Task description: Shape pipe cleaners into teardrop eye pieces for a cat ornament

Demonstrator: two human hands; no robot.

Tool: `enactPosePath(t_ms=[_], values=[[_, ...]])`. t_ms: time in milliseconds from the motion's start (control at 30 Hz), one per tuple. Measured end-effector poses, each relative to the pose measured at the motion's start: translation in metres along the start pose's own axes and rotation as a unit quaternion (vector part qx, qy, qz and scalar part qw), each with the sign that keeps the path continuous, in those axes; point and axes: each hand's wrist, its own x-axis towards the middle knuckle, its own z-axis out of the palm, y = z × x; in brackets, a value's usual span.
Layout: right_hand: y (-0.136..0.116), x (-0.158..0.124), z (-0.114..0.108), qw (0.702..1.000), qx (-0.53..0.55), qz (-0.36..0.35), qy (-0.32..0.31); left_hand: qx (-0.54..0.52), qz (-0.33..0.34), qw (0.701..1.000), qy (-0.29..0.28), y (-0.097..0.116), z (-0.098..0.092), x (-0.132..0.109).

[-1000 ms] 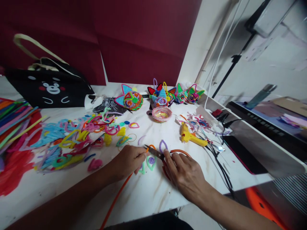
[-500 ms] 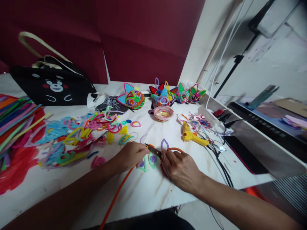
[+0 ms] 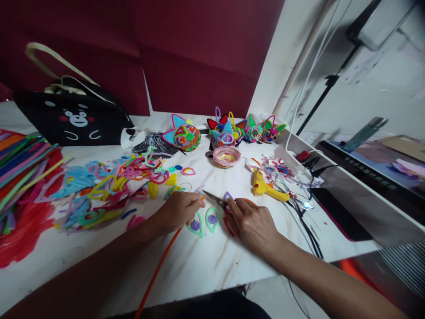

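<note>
My left hand (image 3: 181, 210) pinches an orange pipe cleaner (image 3: 159, 266); its short tip pokes out past the fingers and its long tail hangs toward the table's front edge. My right hand (image 3: 252, 226) is closed round the orange-handled scissors (image 3: 215, 200), whose dark blades point left, close to that tip. Between the hands lie two green leaf-shaped loops with purple centres, the right one (image 3: 212, 219) whole in view and the left one (image 3: 195, 225) partly behind my left fingers. A purple loop (image 3: 227, 196) sits behind the scissors, partly covered.
Loose pipe-cleaner pieces (image 3: 109, 181) are heaped at left, beside a bundle of long ones (image 3: 23, 168). Behind stand a pink bowl (image 3: 226, 157) and several cat-eared ornaments (image 3: 186, 136). A yellow glue gun (image 3: 268, 188), cables and a dark phone-like slab (image 3: 341, 215) lie at right.
The scissor blades have moved slightly up and away from my left fingers, and the orange handles show more. My left hand has shifted a little up and left with the pipe cleaner.
</note>
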Motion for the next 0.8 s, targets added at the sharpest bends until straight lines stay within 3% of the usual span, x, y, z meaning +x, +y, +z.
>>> enactPosePath(t_ms=[133, 233, 300, 433, 500, 600, 700, 800], values=[[0.009, 0.004, -0.009, 0.993, 0.064, 0.085, -0.059, 0.043, 0.016, 0.999, -0.003, 0.000, 0.000, 0.000], [0.020, 0.005, -0.014, 0.981, 0.115, 0.118, -0.104, 0.112, 0.027, 0.992, 0.042, -0.004, -0.004, 0.004], [0.027, 0.003, -0.014, 0.976, 0.129, 0.135, -0.114, 0.158, 0.029, 0.984, 0.076, -0.007, -0.009, 0.006], [0.041, -0.005, -0.009, 0.972, 0.125, 0.168, -0.109, 0.215, 0.015, 0.972, 0.092, -0.012, -0.021, 0.009], [0.045, -0.009, -0.006, 0.969, 0.110, 0.191, -0.115, 0.275, -0.004, 0.955, 0.108, -0.015, -0.024, 0.009], [0.047, -0.013, -0.003, 0.961, 0.087, 0.219, -0.144, 0.404, -0.011, 0.900, 0.162, -0.019, -0.021, 0.008], [0.045, -0.013, -0.002, 0.958, 0.075, 0.223, -0.164, 0.462, 0.057, 0.864, 0.192, -0.022, -0.013, 0.008], [0.042, -0.013, -0.002, 0.960, 0.075, 0.209, -0.169, 0.422, 0.155, 0.881, 0.145, -0.025, -0.006, 0.012]])
